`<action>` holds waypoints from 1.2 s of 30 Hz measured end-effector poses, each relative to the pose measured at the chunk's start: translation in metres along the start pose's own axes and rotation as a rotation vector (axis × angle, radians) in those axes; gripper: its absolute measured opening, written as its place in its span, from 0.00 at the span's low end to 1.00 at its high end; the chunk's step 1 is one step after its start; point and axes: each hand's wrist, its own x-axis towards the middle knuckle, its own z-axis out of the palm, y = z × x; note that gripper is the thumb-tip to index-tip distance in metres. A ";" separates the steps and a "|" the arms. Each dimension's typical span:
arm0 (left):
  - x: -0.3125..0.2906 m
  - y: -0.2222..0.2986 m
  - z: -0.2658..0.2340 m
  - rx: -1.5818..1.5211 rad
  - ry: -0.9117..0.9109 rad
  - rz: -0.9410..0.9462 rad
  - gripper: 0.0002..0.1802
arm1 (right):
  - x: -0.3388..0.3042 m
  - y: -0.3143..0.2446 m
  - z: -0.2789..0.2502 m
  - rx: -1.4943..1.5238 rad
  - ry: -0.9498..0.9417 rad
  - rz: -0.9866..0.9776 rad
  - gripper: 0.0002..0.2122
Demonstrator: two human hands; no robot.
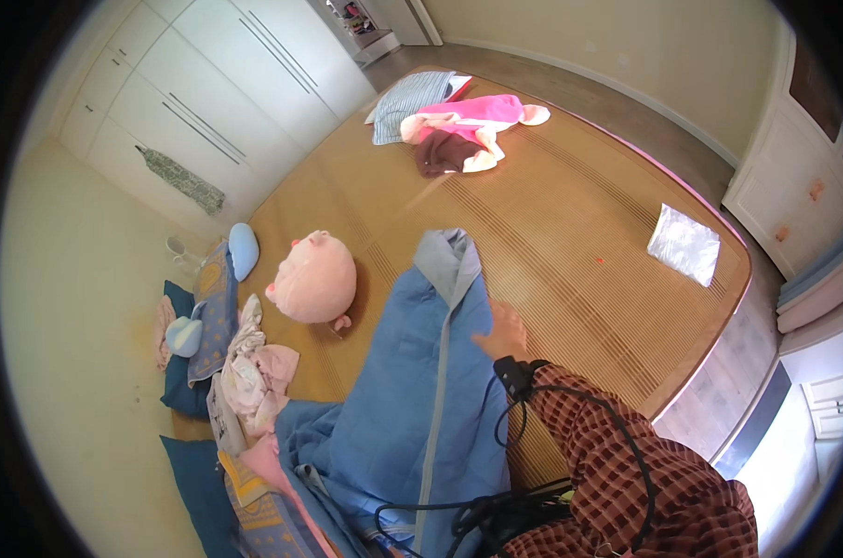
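Observation:
A blue quilt (398,372) with a grey lining and a grey edge strip lies folded lengthwise on the bed, its grey end (447,262) pointing away from me. Along its right edge rests my right hand (505,333), thumb reaching onto the blue cloth and the other fingers spread by the woven mat. A black band circles that wrist, below it a checked red-brown sleeve. The hand appears flat and open. My left hand is out of sight. Left of the quilt sits a round pink plush toy (315,277).
A woven mat (570,214) covers the bed. Pink and brown cloths (468,130) and a striped pillow (412,102) lie at the far end. A silvery packet (683,245) is at the right. Pillows and crumpled clothes (258,377) line the left. A black cable (640,465) loops over my sleeve.

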 end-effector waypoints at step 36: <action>0.024 -0.086 -0.042 0.148 0.918 -0.133 0.22 | 0.089 0.216 -0.142 -0.173 0.356 -0.066 0.18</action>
